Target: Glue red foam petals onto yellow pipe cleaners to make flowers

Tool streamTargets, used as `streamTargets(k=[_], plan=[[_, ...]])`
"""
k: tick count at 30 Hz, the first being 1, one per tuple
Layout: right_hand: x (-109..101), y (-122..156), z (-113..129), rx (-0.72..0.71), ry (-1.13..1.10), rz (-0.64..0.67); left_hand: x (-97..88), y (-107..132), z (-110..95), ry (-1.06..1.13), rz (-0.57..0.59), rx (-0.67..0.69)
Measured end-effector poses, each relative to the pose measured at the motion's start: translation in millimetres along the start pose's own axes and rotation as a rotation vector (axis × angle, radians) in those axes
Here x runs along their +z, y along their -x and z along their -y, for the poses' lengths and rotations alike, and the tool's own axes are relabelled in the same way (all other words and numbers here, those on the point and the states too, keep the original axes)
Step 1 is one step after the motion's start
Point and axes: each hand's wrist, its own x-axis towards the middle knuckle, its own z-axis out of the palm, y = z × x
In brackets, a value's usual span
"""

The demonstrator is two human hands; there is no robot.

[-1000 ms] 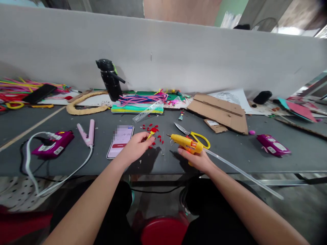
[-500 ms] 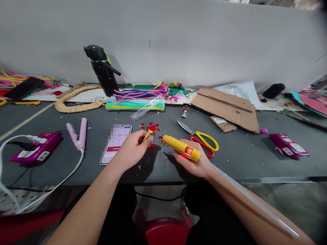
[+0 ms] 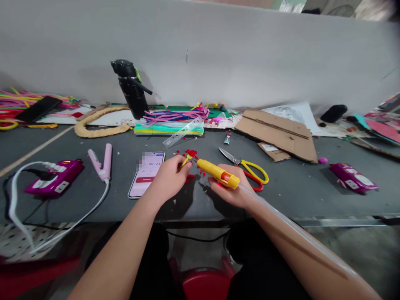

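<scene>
Pinched in my left hand (image 3: 170, 177) is a small craft flower (image 3: 192, 153) with a red head and a yellow stem. My right hand (image 3: 229, 192) grips a yellow hot glue gun (image 3: 214, 170), a long clear glue stick (image 3: 287, 221) trailing from its rear over my forearm. The gun's metal nozzle points left, at or very near the red head; whether it touches I cannot tell. Loose red petal pieces (image 3: 190, 178) lie scattered below and behind the flower. Beside my right hand rest scissors (image 3: 256, 170) with yellow and red handles.
Left of my hands lie a phone (image 3: 145, 180), a pink hair straightener (image 3: 106, 162) and a purple power strip (image 3: 67, 177) with cords. Behind are pipe cleaners (image 3: 175, 116), a clear ruler (image 3: 183, 132), a black bottle (image 3: 133, 93) and cardboard (image 3: 278, 133). Another purple strip (image 3: 353, 177) sits right.
The glue gun has moved closer to the flower, its nozzle now at the red head. The flower head has tipped toward the nozzle. The whole view has shifted slightly.
</scene>
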Motion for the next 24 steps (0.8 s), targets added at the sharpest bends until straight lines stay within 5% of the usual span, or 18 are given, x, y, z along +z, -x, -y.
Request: streamTargets(k=[24], plan=[[13,1,-6,0.071,0.088,-0.02,1.6,1,-2,-0.045,0.01,-0.001]])
